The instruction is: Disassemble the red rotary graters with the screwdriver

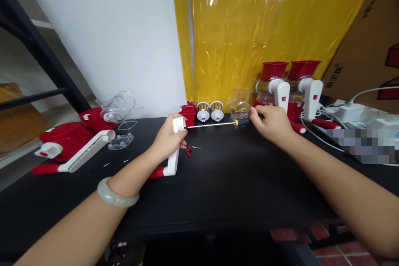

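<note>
The white crank handle [173, 160] hangs roughly upright above the black tabletop [218, 191], gripped near its top by the left hand [166, 139], while the screwdriver [218, 124], clasped in the right hand [271, 122], lies nearly level, its shaft reaching leftward to that top.
</note>
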The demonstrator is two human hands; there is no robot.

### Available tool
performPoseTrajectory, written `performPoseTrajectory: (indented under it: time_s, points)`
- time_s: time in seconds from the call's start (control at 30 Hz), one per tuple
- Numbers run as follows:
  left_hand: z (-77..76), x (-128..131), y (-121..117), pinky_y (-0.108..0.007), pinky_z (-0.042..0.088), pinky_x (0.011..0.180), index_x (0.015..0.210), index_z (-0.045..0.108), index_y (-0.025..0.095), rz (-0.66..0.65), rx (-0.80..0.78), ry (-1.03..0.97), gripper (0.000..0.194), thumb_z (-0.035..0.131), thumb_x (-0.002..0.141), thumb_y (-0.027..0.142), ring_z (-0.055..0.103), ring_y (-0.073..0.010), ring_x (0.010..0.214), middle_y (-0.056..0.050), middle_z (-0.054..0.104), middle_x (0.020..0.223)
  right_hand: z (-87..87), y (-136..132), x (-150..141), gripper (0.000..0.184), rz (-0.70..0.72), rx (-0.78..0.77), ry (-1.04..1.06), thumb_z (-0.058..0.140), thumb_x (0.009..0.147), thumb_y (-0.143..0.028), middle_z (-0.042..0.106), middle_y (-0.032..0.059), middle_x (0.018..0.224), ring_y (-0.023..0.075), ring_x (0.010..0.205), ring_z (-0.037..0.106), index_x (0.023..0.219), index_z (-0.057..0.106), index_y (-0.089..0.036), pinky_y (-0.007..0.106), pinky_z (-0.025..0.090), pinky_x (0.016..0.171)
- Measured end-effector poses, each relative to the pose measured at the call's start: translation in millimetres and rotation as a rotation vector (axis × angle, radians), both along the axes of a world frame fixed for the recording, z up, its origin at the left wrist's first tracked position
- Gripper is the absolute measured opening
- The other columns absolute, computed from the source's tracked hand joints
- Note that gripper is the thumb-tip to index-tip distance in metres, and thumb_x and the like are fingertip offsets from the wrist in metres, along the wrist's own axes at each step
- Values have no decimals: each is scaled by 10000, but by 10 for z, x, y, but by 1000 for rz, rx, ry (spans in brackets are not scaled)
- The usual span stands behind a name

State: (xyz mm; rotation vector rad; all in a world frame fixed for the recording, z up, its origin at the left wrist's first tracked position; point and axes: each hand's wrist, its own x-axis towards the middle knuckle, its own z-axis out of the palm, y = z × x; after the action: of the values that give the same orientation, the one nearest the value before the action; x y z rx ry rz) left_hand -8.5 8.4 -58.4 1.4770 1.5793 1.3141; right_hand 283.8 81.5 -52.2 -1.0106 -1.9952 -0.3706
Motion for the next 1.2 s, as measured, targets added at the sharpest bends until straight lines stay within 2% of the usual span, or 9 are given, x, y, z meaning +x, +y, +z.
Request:
performPoseTrajectory:
  time_s: [0.43, 0.93, 1.07, 1.2]
  points:
    - [47, 76, -49, -245, 499, 447, 1029, 428, 228, -14, -49, -100, 378, 583, 718, 81, 534, -92, 458, 49, 519, 693, 51, -26, 34, 343, -38, 175, -68, 440, 868, -306, 518, 27, 500, 136, 494, 468, 539, 434, -207, 287, 295, 520]
    - [108, 121, -89, -232, 482, 429, 968, 432, 226, -52, -133, -197, 352, 587, 702, 55, 519, -85, 453, 56, 502, 683, 80, -26, 101, 308, 3, 355, -85, 487, 841, -276, 502, 15, 487, 135, 482, 470, 542, 441, -212, 276, 321, 501]
    - [113, 125, -87, -232, 485, 434, 964, 435, 226, -57, -145, -195, 350, 584, 699, 53, 517, -83, 450, 58, 503, 679, 70, -17, 98, 295, 18, 326, -67, 494, 839, -278, 521, 20, 500, 139, 491, 485, 553, 459, -212, 277, 335, 507]
    - [63, 101, -61, -255, 501, 442, 988, 426, 238, -39, -107, -95, 362, 582, 705, 73, 534, -103, 455, 61, 505, 670, 62, -30, 71, 277, 56, 194, -9, 482, 846, -293, 567, 35, 546, 147, 520, 514, 582, 492, -210, 276, 373, 540]
